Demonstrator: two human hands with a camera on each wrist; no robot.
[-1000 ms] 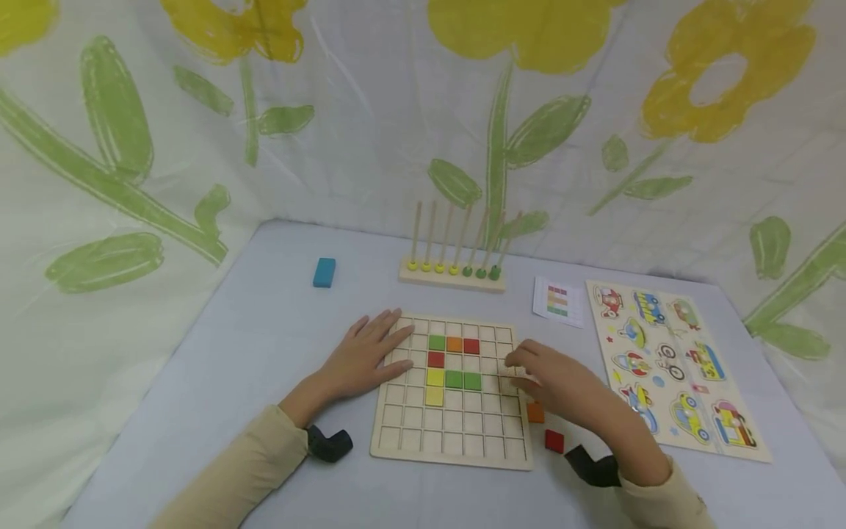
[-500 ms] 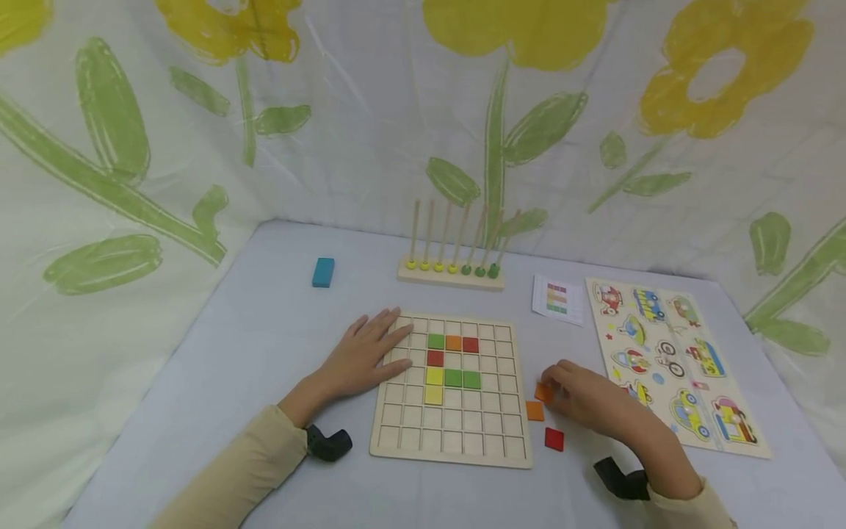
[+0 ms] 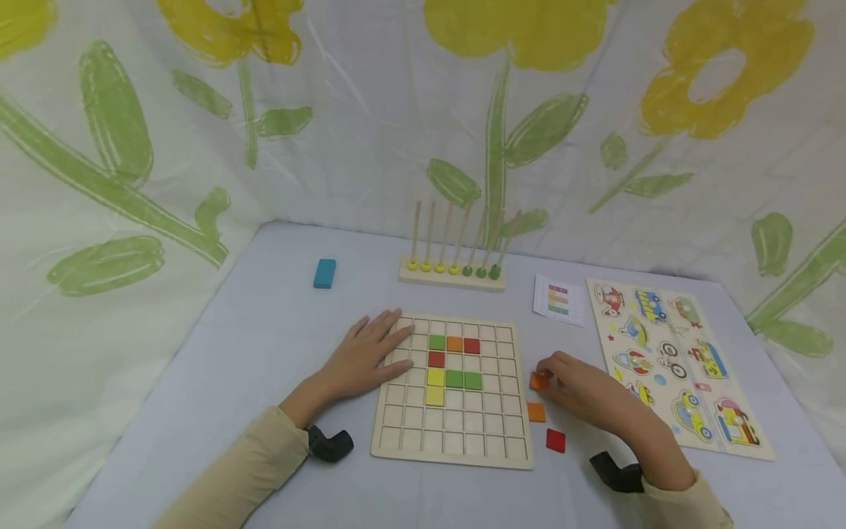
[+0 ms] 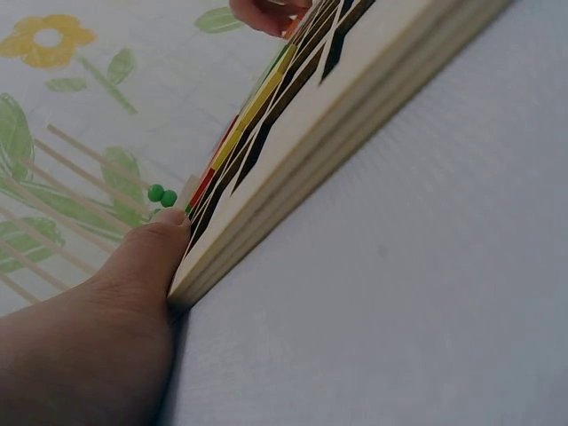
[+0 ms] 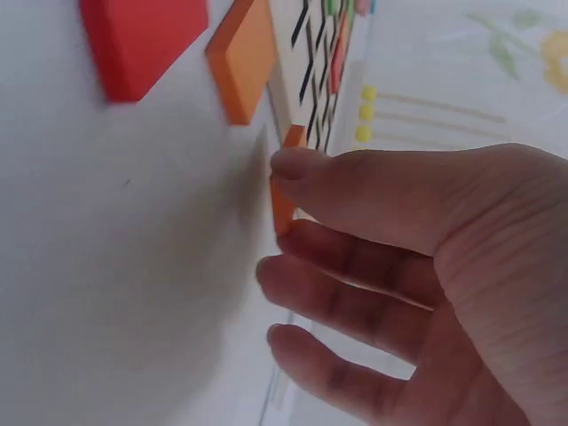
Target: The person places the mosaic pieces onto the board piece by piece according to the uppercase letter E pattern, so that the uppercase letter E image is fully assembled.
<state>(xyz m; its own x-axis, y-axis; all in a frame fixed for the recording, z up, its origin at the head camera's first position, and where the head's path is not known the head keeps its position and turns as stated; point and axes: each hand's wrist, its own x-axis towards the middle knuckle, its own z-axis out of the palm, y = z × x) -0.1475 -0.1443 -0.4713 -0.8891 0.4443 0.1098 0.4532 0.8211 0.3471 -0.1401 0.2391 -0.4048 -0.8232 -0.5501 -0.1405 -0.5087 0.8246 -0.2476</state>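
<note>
My left hand rests with fingers spread on the left edge of a wooden grid board; its thumb touches the rim in the left wrist view. Just beyond the board's right edge, my right hand pinches an orange square tile between thumb and finger. That tile stands tilted in the right wrist view, partly covered by the thumb. A second orange tile and a red tile lie nearer me. Several green, orange, red and yellow tiles sit in the grid's squares.
Behind the board stands a peg rack with yellow and green beads. A blue block lies at the back left. Right of the rack is a printed card, and farther right a vehicle puzzle board.
My right hand has moved right from above the board's edge and taken hold of an orange tile, then shifted slightly left and away from me. My left hand has stayed put.
</note>
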